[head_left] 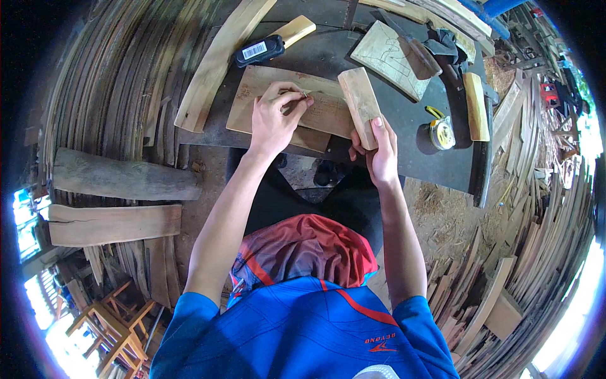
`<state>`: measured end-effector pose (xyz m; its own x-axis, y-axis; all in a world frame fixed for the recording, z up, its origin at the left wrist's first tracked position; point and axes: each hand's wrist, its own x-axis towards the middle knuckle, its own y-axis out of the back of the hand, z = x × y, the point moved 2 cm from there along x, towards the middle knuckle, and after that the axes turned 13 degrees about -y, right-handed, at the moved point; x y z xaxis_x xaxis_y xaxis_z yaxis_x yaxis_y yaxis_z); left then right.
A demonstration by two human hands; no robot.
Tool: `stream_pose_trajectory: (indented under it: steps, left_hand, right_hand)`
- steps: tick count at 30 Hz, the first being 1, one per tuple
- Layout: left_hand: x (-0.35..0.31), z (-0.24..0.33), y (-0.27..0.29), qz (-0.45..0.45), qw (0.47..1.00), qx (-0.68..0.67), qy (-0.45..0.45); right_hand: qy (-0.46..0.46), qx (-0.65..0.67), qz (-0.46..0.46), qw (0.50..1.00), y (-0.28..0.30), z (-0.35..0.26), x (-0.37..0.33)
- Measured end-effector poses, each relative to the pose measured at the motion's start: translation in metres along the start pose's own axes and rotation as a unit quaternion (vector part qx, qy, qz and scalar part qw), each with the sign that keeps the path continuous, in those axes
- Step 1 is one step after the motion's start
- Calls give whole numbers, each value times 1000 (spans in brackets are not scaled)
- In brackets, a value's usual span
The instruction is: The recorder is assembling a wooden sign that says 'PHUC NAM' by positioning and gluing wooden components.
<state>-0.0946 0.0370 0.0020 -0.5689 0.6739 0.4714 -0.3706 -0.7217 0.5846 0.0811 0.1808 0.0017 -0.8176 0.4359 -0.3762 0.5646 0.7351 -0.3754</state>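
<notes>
Bare left hand (273, 120) pinches, between thumb and fingertips, a small thin item (305, 95) too tiny to make out, above a pale brown rectangular wooden board (252, 95), while the bare right hand (382, 151) is curled around the near end of a thick, pale brown wooden block (358, 91), thumb on top. The block slants at the board's right end; whether the two touch, I cannot tell. The board lies by the near edge of the dark grey tabletop (416, 167). Beyond its far left corner is a black oblong case with a white label (260, 50), beside a long pale wooden plank (221, 63) on the tabletop's left side. Toward the far right corner lies a pale wooden panel with drawn lines (385, 60), with a brown wooden handle (424, 58) over it. Near the right edge sit a round yellow tape measure (442, 134) and a yellowish wooden piece (476, 107).
</notes>
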Motion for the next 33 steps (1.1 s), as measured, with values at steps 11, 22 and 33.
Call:
stream_pose_trajectory:
  steps: [11,22,33]
  left_hand:
    - [-3,-2,-2,12,1000,0,3]
    - [-4,-1,-2,17,999,44,-22]
    - [-8,-8,-6,36,996,49,-65]
  right_hand:
    - [8,-10,0,1000,1,1,1]
    - [-18,-100,18,995,-1,-17,-1]
    - [240,-634,41,734,-64,-109,1]
